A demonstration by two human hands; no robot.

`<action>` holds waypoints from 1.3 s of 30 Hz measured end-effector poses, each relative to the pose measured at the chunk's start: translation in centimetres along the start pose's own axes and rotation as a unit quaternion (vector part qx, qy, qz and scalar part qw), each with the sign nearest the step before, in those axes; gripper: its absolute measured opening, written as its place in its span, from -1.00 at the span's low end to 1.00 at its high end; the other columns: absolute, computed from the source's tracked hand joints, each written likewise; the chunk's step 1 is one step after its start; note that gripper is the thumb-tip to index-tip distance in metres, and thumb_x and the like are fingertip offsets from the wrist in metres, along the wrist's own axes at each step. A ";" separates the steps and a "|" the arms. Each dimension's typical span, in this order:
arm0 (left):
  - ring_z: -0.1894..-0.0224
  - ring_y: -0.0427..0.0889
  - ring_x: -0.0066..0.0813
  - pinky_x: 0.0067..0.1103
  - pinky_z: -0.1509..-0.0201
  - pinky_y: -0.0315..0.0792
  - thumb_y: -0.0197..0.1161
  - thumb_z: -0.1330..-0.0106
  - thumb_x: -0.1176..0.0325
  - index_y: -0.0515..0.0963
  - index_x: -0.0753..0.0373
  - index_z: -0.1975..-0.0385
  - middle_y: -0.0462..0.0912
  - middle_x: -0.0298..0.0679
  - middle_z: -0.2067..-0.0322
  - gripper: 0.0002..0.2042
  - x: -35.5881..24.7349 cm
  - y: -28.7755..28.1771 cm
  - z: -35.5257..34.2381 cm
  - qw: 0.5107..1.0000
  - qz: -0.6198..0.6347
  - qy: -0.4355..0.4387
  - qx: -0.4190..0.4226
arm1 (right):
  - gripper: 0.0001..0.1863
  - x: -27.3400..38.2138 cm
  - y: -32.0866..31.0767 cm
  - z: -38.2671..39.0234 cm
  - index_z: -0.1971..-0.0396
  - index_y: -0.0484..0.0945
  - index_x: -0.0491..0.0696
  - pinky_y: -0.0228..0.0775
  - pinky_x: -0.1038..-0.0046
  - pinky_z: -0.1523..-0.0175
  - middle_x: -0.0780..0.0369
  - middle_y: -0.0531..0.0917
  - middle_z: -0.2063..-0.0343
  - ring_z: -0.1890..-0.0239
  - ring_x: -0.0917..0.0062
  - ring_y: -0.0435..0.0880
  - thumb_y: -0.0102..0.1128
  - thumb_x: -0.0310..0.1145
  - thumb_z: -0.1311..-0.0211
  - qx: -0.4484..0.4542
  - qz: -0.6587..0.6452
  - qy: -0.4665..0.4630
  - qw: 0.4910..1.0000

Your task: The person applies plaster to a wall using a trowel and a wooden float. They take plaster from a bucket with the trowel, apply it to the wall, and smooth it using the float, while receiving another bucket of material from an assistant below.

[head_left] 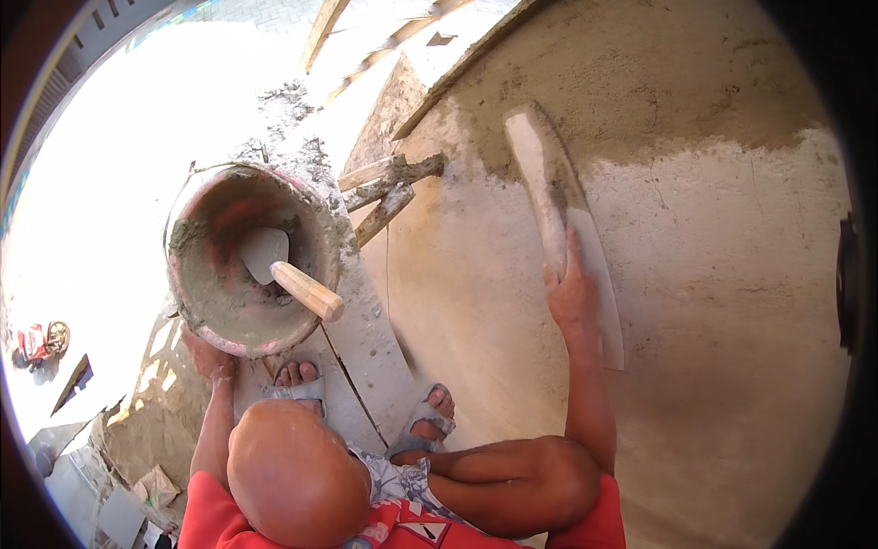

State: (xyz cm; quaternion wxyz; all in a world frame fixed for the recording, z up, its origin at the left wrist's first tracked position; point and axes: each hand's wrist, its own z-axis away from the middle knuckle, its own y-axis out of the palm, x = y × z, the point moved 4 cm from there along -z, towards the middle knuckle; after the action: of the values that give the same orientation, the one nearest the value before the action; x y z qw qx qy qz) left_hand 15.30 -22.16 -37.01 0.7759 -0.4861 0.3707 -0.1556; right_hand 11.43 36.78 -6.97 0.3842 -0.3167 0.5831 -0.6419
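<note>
My right hand [573, 297] is closed around the handle of a long plastering float [599, 265], its index finger stretched along the grip. The float lies lengthwise against the wall [713, 238], its far end over the edge of the damp grey-brown plaster [658, 82]. At the near left side of a mortar-smeared bucket [251, 334] is my left hand [212, 359]; the bucket hides most of its fingers, so their grip cannot be made out. Inside the bucket, a trowel [265, 254] rests with its blade by the grey mortar and its wooden handle over the rim.
I squat in sandals on a mortar-spattered plank [366, 343], with a gap between boards under me. Rough timber ends [384, 192] jut out between bucket and wall. A slanting board edge [457, 73] borders the plaster. Far below on the left stands a red motorbike [37, 343].
</note>
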 end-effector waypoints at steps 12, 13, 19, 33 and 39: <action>-0.27 0.42 0.05 -0.19 -0.24 0.33 0.23 -0.26 0.14 0.21 0.23 -0.33 0.42 0.00 -0.24 -0.34 -0.7 -0.6 0.3 1.000 0.002 0.029 0.003 | -0.16 -3.2 4.8 2.4 -0.47 0.09 0.12 0.50 0.05 -0.01 -0.09 0.63 0.02 0.11 -0.07 0.66 0.29 -0.23 -0.22 -0.056 -0.028 -0.055 0.997; -0.26 0.42 0.06 -0.19 -0.23 0.33 0.23 -0.26 0.15 0.21 0.23 -0.33 0.42 0.01 -0.23 -0.35 -1.0 -0.9 0.4 0.999 0.003 0.042 0.001 | -0.16 -2.3 4.9 1.4 -0.47 0.09 0.12 0.50 0.05 0.00 -0.08 0.64 0.02 0.12 -0.07 0.66 0.28 -0.23 -0.22 -0.083 -0.029 -0.072 0.993; -0.21 0.46 0.10 -0.15 -0.18 0.35 0.24 -0.26 0.14 0.24 0.24 -0.28 0.46 0.04 -0.19 -0.38 -2.5 -1.4 0.9 1.000 -0.009 0.005 0.006 | -0.16 -3.3 13.7 1.5 -0.48 0.06 0.14 0.49 0.01 0.01 -0.15 0.63 0.04 0.13 -0.14 0.64 0.26 -0.21 -0.24 0.021 -0.059 -0.031 0.998; -0.14 0.51 0.10 -0.12 -0.12 0.39 0.33 -0.16 0.12 0.28 0.21 -0.20 0.51 0.01 -0.09 -0.36 -2.9 -1.3 1.3 1.000 -0.021 0.007 -0.003 | -0.27 -2.6 14.2 -1.6 -0.38 0.26 -0.12 0.44 0.13 -0.07 -0.16 0.58 -0.03 0.02 -0.06 0.60 0.27 -0.36 -0.18 -0.096 -0.225 -0.139 0.960; -0.11 0.53 0.11 -0.11 -0.09 0.40 0.37 -0.13 0.13 0.28 0.20 -0.19 0.52 0.01 -0.05 -0.36 -1.9 -1.0 1.1 0.999 -0.018 0.040 -0.022 | -0.29 -5.9 9.1 4.5 -0.36 0.28 -0.15 0.40 0.22 -0.23 -0.11 0.53 -0.17 -0.19 0.02 0.54 0.25 -0.43 -0.18 -0.145 -0.245 -0.131 0.950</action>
State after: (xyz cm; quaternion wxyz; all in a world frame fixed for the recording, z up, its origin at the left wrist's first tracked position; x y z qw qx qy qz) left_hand 14.93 -20.80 -35.02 0.7466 -0.5032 0.3961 -0.1802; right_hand 19.42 39.40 -15.22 0.2383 -0.5830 0.5191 -0.5778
